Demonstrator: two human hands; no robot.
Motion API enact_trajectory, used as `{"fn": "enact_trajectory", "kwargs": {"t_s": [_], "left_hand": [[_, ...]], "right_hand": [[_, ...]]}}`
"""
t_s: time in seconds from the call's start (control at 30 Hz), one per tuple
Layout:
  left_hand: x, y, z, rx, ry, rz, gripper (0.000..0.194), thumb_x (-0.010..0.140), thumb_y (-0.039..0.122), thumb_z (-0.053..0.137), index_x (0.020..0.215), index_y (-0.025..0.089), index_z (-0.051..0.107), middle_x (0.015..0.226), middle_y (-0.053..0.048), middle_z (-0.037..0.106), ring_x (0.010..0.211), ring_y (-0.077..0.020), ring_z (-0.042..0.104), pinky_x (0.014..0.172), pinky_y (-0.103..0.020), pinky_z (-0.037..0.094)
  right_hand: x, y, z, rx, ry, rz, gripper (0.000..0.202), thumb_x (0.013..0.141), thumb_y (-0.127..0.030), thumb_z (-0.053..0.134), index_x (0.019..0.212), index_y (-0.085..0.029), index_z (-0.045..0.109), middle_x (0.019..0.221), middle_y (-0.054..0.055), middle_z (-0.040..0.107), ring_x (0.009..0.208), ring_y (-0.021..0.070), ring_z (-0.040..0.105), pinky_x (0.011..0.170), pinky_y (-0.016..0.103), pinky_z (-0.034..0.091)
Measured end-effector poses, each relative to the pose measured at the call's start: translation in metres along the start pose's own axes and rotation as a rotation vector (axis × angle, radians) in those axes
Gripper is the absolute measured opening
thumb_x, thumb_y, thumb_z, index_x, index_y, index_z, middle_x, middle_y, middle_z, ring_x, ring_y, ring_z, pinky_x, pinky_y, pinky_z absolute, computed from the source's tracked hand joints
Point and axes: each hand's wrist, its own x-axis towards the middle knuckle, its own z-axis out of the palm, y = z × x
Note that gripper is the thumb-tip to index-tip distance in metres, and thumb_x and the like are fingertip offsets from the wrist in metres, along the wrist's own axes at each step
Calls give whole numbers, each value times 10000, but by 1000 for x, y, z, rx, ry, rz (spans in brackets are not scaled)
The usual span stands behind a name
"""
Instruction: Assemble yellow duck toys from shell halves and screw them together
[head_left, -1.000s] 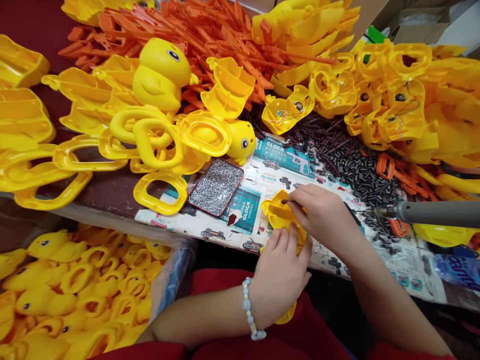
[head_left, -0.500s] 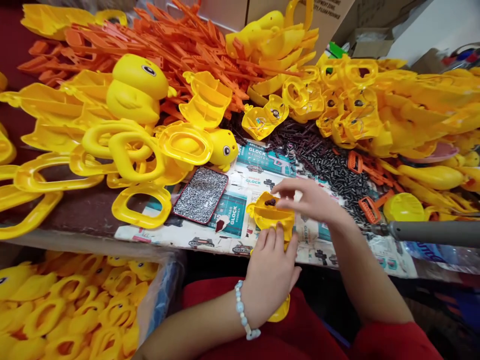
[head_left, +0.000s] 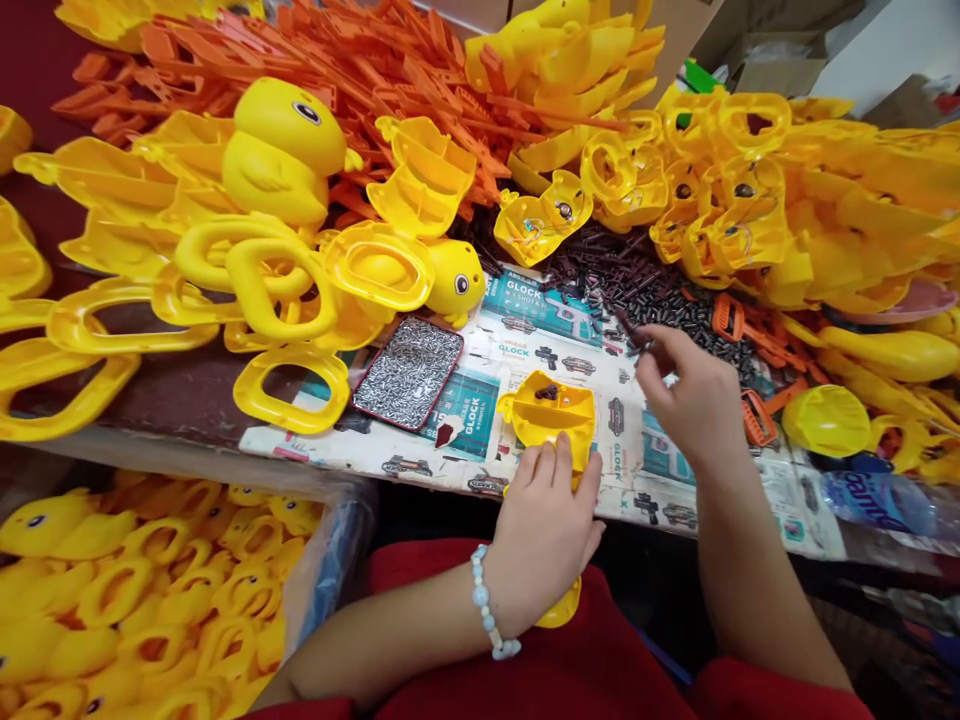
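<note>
My left hand (head_left: 544, 525) lies over the near part of a yellow toy duck shell half (head_left: 536, 415), holding it at the table edge, fingers together on its rim. The shell's hollow side faces up, and small dark brown pieces (head_left: 550, 392) sit in its far compartment. To the right, my right hand (head_left: 694, 395) pinches a dark brown plastic part (head_left: 628, 328) between thumb and fingers. Just beyond it spreads a pile of similar dark brown parts (head_left: 607, 250), beside many short black cylindrical pieces (head_left: 694, 320).
A shallow tray of small silver screws (head_left: 409, 372) lies left of the shell. Yellow oval rings (head_left: 291, 397) and duck halves crowd the left. Orange plastic parts (head_left: 300, 70) are heaped behind. More duck shells (head_left: 840, 200) fill the right. A lined box of duck parts (head_left: 150, 600) stands lower left.
My right hand has moved from above the shell to the right and now pinches a dark brown part. The grey rod-like tool at the right has left view. My left hand stays on the shell.
</note>
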Motion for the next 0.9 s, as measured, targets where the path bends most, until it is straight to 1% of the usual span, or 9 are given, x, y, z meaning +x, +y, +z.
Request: {"fn": "enact_trajectory", "kwargs": {"t_s": [0.1, 0.17, 0.3, 0.5, 0.6, 0.67, 0.77, 0.83, 0.9], "left_hand": [[1, 0, -1, 2, -7, 3, 605, 817, 434, 619, 1326, 141, 474, 1314, -218, 552, 1190, -321, 550, 982, -440, 391], [2, 0, -1, 1, -9, 0, 600, 818, 437, 617, 1322, 143, 479, 1316, -217, 551, 1190, -319, 551, 978, -438, 394], [3, 0, 0, 1, -16, 2, 596, 819, 435, 615, 1320, 140, 482, 1308, -216, 558, 1177, -321, 561, 973, -443, 398], [3, 1, 2, -10, -40, -3, 595, 825, 442, 601, 1320, 137, 478, 1329, -216, 541, 1197, -324, 547, 985, -443, 390], [3, 1, 2, 0, -38, 1, 597, 834, 442, 586, 1329, 130, 469, 1331, -218, 538, 1185, -322, 555, 984, -441, 388], [3, 1, 2, 7, -43, 8, 589, 839, 444, 579, 1323, 125, 474, 1325, -221, 542, 1173, -323, 561, 981, -438, 386], [3, 2, 1, 14, -42, 10, 564, 853, 439, 565, 1314, 125, 483, 1321, -228, 542, 1169, -321, 562, 986, -434, 378], [3, 2, 0, 15, -30, 9, 579, 847, 431, 578, 1325, 124, 469, 1326, -227, 536, 1179, -320, 552, 993, -434, 371], [4, 3, -1, 11, -20, 3, 592, 828, 430, 606, 1309, 109, 480, 1311, -222, 546, 1169, -322, 550, 996, -439, 371]], "right_hand": [[-20, -26, -10, 188, -7, -129, 201, 917, -300, 436, 934, -151, 569, 814, 23, 554, 676, 106, 522, 643, 200, 428], [-26, -33, -11, 258, -22, -205, 149, 941, -251, 467, 894, -150, 566, 805, 8, 552, 677, 90, 517, 640, 194, 418], [-25, -32, -6, 236, -61, -272, 119, 935, -194, 473, 901, -140, 574, 811, 5, 556, 699, 93, 520, 670, 212, 409], [-19, -31, 1, 198, -144, -341, 164, 945, -207, 446, 901, -122, 579, 819, 23, 558, 745, 120, 526, 650, 226, 390], [-14, -32, 2, 206, -215, -388, 184, 959, -207, 427, 902, -124, 581, 862, 23, 575, 778, 124, 538, 676, 226, 404], [-10, -30, 3, 208, -238, -409, 191, 967, -207, 421, 907, -127, 584, 879, 23, 582, 790, 125, 544, 698, 229, 414], [-8, -26, 4, 196, -227, -422, 199, 972, -208, 418, 904, -127, 587, 885, 27, 583, 788, 132, 544, 714, 241, 423], [-10, -28, 4, 182, -205, -424, 203, 974, -205, 417, 916, -124, 593, 889, 41, 576, 796, 145, 537, 718, 255, 424], [-15, -36, 3, 138, -139, -429, 196, 967, -203, 437, 936, -121, 612, 960, 75, 562, 887, 183, 520, 778, 291, 425]]}}
